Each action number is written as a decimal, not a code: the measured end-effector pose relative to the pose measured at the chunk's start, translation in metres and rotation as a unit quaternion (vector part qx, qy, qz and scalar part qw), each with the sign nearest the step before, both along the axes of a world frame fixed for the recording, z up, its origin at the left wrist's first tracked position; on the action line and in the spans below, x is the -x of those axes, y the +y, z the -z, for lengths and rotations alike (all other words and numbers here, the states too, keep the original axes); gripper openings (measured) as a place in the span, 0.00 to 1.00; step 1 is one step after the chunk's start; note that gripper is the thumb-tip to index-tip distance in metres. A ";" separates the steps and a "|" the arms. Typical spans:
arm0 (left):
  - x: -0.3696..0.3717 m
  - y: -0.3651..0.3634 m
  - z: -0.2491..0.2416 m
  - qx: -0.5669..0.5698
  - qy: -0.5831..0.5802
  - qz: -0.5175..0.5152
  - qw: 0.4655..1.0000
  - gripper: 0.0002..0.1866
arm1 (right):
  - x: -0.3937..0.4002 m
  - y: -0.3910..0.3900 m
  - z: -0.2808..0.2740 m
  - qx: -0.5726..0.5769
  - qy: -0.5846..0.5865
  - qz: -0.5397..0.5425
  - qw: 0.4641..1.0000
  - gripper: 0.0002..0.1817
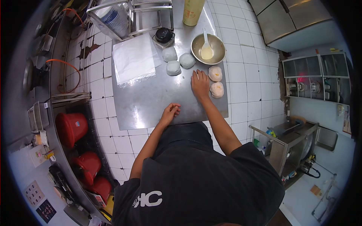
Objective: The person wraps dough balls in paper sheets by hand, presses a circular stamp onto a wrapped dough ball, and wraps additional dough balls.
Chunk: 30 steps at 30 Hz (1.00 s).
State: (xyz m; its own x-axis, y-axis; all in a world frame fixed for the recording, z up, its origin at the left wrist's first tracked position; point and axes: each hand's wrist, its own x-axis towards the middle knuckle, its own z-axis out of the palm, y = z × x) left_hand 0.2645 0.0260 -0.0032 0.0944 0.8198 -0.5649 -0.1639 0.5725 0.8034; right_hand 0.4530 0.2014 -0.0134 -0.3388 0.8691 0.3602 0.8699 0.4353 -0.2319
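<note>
My right hand (pixel 200 83) lies on the steel table (pixel 147 100), fingers stretched forward and nothing visible in them. Just right of it sit two pale pinkish round balls (pixel 217 90), the far one with an orange spot. Ahead is a metal bowl (pixel 220 49) holding a white spoon (pixel 206 45) and something pale yellow. Three grey-green round lumps (pixel 174 68), seemingly wrapped in plastic, sit close together left of the bowl. My left hand (pixel 171 113) rests near the table's front edge, fingers loosely curled with nothing visible in them.
Clear plastic sheets (pixel 134 60) lie at the table's left. Behind stand a small black round object (pixel 163 35), a metal rack (pixel 151 22) with stacked bowls, and a tall yellowish container (pixel 192 13). Red tubs (pixel 71 128) are under the left counter; a sink unit (pixel 294 150) stands right.
</note>
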 end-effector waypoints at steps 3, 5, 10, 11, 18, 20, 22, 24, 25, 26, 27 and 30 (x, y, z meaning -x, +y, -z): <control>0.001 -0.002 -0.003 0.009 0.015 -0.004 1.000 0.12 | -0.003 -0.002 -0.025 -0.019 0.005 0.017 1.000 0.21; 0.002 0.000 -0.004 0.014 0.023 -0.004 1.000 0.12 | -0.014 -0.001 -0.021 -0.015 0.030 -0.046 0.998 0.21; -0.004 0.010 -0.003 0.025 0.021 -0.020 0.999 0.12 | -0.003 0.003 0.018 0.012 0.066 0.007 0.998 0.21; -0.008 0.013 -0.003 0.025 0.023 -0.016 0.999 0.12 | 0.002 0.005 0.020 0.006 0.067 0.047 0.997 0.21; -0.022 0.023 0.001 0.015 0.016 0.065 0.998 0.12 | -0.056 -0.029 -0.048 0.041 0.177 0.041 0.983 0.21; -0.027 0.024 -0.001 0.019 0.016 0.073 0.997 0.12 | -0.099 -0.039 -0.037 0.082 0.210 0.063 0.972 0.23; -0.036 0.034 0.000 -0.001 -0.009 0.141 0.990 0.15 | -0.116 -0.045 -0.047 0.125 0.294 0.197 0.927 0.30; -0.058 0.049 0.008 -0.034 0.000 0.150 0.988 0.15 | -0.117 -0.047 -0.046 0.139 0.207 0.140 0.958 0.33; -0.069 0.057 0.017 -0.068 0.011 0.161 0.985 0.16 | -0.116 -0.048 -0.041 0.147 0.118 0.085 0.978 0.36; -0.080 0.064 0.025 -0.071 0.011 0.157 0.985 0.16 | -0.113 -0.051 -0.035 0.155 0.124 0.087 0.976 0.38; -0.089 0.069 0.040 -0.087 0.057 0.129 0.986 0.18 | -0.109 -0.058 -0.026 0.153 0.124 0.084 0.977 0.38; -0.112 0.073 0.014 -0.126 0.309 0.095 0.938 0.25 | -0.090 -0.078 -0.007 0.117 0.161 0.104 0.974 0.38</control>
State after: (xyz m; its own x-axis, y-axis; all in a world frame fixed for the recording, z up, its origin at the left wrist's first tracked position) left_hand 0.3761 0.0991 -0.0176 -0.0297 0.9359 -0.3510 0.4636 0.3240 0.8247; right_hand 0.5426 0.1239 -0.0065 -0.0476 0.9782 0.2023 0.7992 0.1588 -0.5797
